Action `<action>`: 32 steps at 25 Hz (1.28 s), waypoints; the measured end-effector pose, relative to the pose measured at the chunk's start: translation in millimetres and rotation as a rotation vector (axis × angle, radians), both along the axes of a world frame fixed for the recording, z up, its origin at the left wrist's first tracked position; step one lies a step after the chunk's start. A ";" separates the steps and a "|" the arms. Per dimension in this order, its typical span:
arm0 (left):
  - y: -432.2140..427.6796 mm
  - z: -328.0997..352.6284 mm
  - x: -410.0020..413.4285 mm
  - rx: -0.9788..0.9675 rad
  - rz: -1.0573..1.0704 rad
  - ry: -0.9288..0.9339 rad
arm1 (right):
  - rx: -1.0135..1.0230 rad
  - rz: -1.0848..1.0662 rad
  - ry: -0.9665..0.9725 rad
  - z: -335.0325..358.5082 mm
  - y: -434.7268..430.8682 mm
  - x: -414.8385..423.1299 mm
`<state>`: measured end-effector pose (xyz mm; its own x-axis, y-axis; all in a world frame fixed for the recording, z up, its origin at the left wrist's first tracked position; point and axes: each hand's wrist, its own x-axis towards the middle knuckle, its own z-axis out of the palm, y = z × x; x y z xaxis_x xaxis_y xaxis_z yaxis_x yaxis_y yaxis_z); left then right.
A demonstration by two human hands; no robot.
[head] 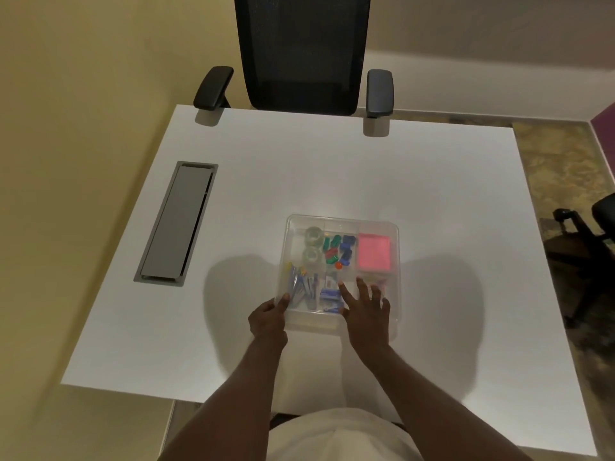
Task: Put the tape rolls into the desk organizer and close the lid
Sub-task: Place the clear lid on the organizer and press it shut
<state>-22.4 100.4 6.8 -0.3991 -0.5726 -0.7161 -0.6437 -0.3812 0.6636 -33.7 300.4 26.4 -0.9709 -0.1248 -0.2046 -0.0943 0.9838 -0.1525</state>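
A clear plastic desk organizer (394, 261) sits on the white desk, with its transparent lid (342, 224) lying over it. Two clear tape rolls (312, 235) (311, 255) lie in its far left compartment, one behind the other. My left hand (269, 319) grips the organizer's near left corner, thumb on top of the lid. My right hand (366, 304) rests flat on the lid near the front edge, fingers spread. Coloured clips, a pink note pad and staple boxes fill the other compartments.
The white desk (332, 174) holds a grey cable-tray flap (178, 224) at the left. A black mesh office chair (301, 51) stands at the far edge, its armrests over the desk. Another dark chair (585, 241) sits on the floor at the right.
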 end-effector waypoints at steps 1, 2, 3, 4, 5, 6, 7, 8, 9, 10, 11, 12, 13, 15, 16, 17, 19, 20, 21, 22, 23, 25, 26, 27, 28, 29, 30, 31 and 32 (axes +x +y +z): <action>-2.6 0.5 -2.3 -0.017 -0.049 -0.024 | -0.002 0.000 0.007 -0.5 -0.1 0.8; -5.1 2.5 -4.8 -0.077 -0.117 -0.057 | -0.004 0.002 0.012 -0.4 -0.4 1.1; -6.5 4.9 -6.8 -0.179 -0.215 -0.092 | -0.003 0.000 0.015 -0.2 -0.5 1.1; -6.8 8.2 -8.7 -0.298 -0.337 -0.095 | -0.001 -0.002 0.011 0.1 -0.4 0.9; -7.1 11.1 -11.5 -0.418 -0.460 -0.056 | 0.002 -0.005 0.001 0.5 -0.5 0.6; -6.3 12.7 -13.9 -0.527 -0.587 -0.004 | 0.004 -0.006 -0.009 1.0 -0.3 0.6; -4.4 17.4 -19.3 -0.608 -0.714 0.042 | 0.006 -0.008 -0.022 1.0 -0.1 -0.2; -3.3 20.1 -26.2 -0.658 -0.819 0.079 | 0.004 -0.007 -0.031 1.0 0.1 -0.3; -3.6 20.7 -34.6 -0.678 -0.899 0.093 | -0.003 -0.003 -0.034 -0.7 0.6 -0.5; -3.8 22.4 -43.8 -0.694 -0.955 0.088 | -0.013 0.003 -0.035 -1.6 1.6 -0.7; -5.6 22.5 -52.8 -0.719 -1.000 0.074 | -0.019 0.005 -0.032 -2.2 2.1 -0.9; -8.4 22.6 -62.9 -0.761 -1.061 0.067 | -0.019 0.003 -0.033 -2.0 2.1 -1.6; -11.2 22.7 -73.3 -0.806 -1.131 0.067 | -0.018 -0.003 -0.030 -1.9 1.7 -1.8; -15.7 21.6 -91.9 -0.855 -1.254 0.057 | -0.027 -0.010 -0.027 -2.1 1.3 -0.5; -16.9 21.9 -100.0 -0.850 -1.292 0.024 | -0.031 -0.010 -0.027 -2.3 1.4 0.3; -17.5 21.8 -108.1 -0.840 -1.321 -0.013 | -0.032 -0.011 -0.031 -3.4 1.6 0.3; -16.0 23.0 -116.0 -0.843 -1.348 -0.063 | -0.033 -0.015 -0.030 -5.8 2.3 0.1; -13.0 23.7 -117.9 -0.848 -1.332 -0.073 | -0.038 -0.017 -0.032 -6.0 2.4 -0.6; -10.4 24.9 -120.4 -0.841 -1.311 -0.079 | -0.047 -0.024 -0.038 -6.4 2.3 -1.2; -8.1 27.4 -124.4 -0.822 -1.299 -0.090 | -0.054 -0.028 -0.040 -7.6 1.9 -1.1; -6.3 29.6 -128.3 -0.811 -1.295 -0.105 | -0.056 -0.021 -0.036 -8.1 2.0 -0.3; -2.1 32.9 -133.2 -0.821 -1.300 -0.139 | -0.057 -0.008 -0.012 -7.5 2.9 -0.4; 0.1 34.7 -134.0 -0.815 -1.306 -0.157 | -0.052 -0.008 -0.008 -7.9 3.5 -0.7; 1.9 35.8 -133.4 -0.806 -1.314 -0.169 | -0.050 -0.007 -0.013 -8.0 3.9 -1.1; 3.0 35.3 -130.4 -0.798 -1.324 -0.172 | -0.052 -0.003 -0.024 -7.4 3.9 -0.8; 3.9 34.2 -126.2 -0.788 -1.327 -0.167 | -0.056 -0.001 -0.039 -5.9 4.1 -0.5; 4.2 34.2 -121.7 -0.781 -1.320 -0.154 | -0.056 -0.001 -0.043 -4.3 4.2 0.2; 3.9 32.8 -117.0 -0.793 -1.314 -0.137 | -0.055 0.000 -0.046 -3.3 4.8 0.6; 3.2 30.9 -111.1 -0.834 -1.318 -0.115 | -0.061 -0.003 -0.050 -1.2 5.2 0.9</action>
<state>-133.5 103.6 37.7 -0.8874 -0.1119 -0.4472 -0.2747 0.9075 0.3180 -32.8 305.6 25.2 -0.9599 -0.1357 -0.2452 -0.0820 0.9727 -0.2171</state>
